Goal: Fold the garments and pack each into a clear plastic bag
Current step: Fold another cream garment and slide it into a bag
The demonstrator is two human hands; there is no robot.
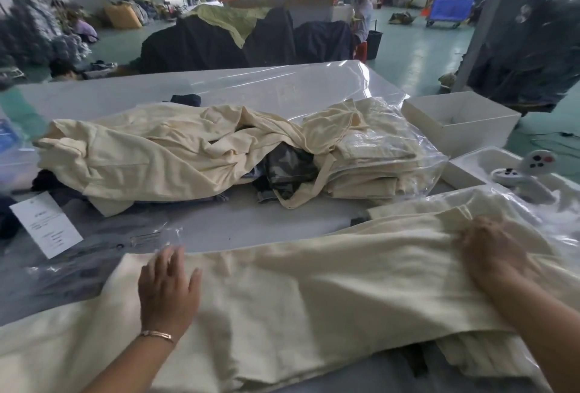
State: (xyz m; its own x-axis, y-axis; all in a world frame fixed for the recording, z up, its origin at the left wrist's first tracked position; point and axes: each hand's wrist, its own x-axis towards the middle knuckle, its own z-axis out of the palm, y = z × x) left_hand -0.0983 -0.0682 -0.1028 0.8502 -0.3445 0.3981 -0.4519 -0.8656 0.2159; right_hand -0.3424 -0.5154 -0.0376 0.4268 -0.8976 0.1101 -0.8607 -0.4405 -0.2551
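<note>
Cream cloth, a garment point(298, 292), lay spread across the near edge of a grey bench point(219, 229). The person's left hand point(168, 289) rested flat on its left part, fingers straight and a little apart, a thin bracelet point(157, 334) on the wrist. The right hand point(492, 251) pressed on the right part, where the fabric bunched into folds under its fingers; blur made it impossible to tell whether they pinched the cloth. Farther back on the bench sat a heap of cream garments point(150, 154) with a camouflage piece point(288, 169) showing beneath. Just to the right of the heap was a clear plastic bag point(392, 160) holding folded cream clothing. A white paper tag point(47, 224) lay at the left, and a white open box point(458, 122) stood at the far right.
</note>
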